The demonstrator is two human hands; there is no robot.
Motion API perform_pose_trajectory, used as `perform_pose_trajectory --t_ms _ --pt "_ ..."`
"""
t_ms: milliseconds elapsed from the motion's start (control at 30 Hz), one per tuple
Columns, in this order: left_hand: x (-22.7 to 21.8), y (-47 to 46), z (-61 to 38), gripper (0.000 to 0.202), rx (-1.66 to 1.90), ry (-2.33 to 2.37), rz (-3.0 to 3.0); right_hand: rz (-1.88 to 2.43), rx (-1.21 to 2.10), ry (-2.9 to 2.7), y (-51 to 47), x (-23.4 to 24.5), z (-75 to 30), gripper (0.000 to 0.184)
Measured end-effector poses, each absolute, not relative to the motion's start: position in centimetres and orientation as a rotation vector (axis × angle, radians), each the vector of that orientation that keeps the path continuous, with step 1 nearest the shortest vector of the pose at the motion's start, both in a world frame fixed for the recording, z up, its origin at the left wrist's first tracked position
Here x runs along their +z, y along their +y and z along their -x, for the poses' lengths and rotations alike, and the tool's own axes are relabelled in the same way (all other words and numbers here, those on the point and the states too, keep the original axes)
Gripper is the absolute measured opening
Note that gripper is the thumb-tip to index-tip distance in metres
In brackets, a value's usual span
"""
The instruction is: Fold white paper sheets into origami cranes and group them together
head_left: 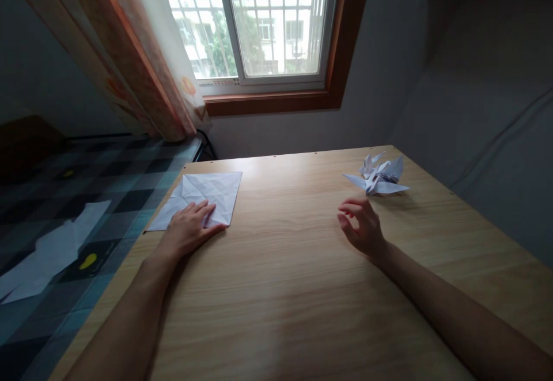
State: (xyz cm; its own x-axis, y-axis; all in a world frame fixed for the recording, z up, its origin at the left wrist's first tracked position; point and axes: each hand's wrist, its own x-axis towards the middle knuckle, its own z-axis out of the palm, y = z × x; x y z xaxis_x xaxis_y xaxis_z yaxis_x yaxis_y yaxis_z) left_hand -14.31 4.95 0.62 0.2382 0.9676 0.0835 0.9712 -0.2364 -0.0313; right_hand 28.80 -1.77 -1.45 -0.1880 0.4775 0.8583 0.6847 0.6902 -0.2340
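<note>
My left hand (192, 227) lies on the near part of a stack or sheet of white square paper (220, 182) at the table's left side. Its fingers are stretched out and a little spread, pressing on the paper, which shows fold creases. Over the right half of the table is my right hand (363, 225), loosely curled, with a gap between thumb and fingers and nothing visible in them. Just beyond it sit folded paper cranes (380, 176), bunched together with pointed wings sticking out; how many there are I cannot tell.
The pale wooden table (276, 289) reaches toward the wall under a barred window (280, 30). To the left stands a bed with a checked cover (138, 199), bearing loose white paper pieces (56, 254). An orange curtain (129, 53) hangs beside the window.
</note>
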Motion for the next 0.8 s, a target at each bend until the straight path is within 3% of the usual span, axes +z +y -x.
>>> perform_pose_trajectory --t_ms 100,333,500,667,800 --pt "1.0 4.5 13.2 0.073 -0.084 -1.850 2.385 0.881 -0.257 -1.910 -2.4 -1.3 -27.8 0.021" --pt "2.3 3.4 11.0 0.044 -0.066 -1.634 2.450 0.792 -0.274 -2.058 -3.4 -0.6 -26.1 0.018" --pt "2.2 3.4 10.7 0.042 -0.199 -1.643 2.469 0.770 -0.249 -2.074 -3.5 -0.9 -25.7 0.018" --pt "1.9 4.2 11.5 0.030 -0.570 -1.970 2.340 0.779 -0.157 -2.068 -3.3 -1.5 -25.7 0.017" --pt "1.8 4.8 11.8 0.024 -1.125 -2.322 2.287 0.791 -0.116 -2.049 -3.2 -1.6 -25.7 0.017"
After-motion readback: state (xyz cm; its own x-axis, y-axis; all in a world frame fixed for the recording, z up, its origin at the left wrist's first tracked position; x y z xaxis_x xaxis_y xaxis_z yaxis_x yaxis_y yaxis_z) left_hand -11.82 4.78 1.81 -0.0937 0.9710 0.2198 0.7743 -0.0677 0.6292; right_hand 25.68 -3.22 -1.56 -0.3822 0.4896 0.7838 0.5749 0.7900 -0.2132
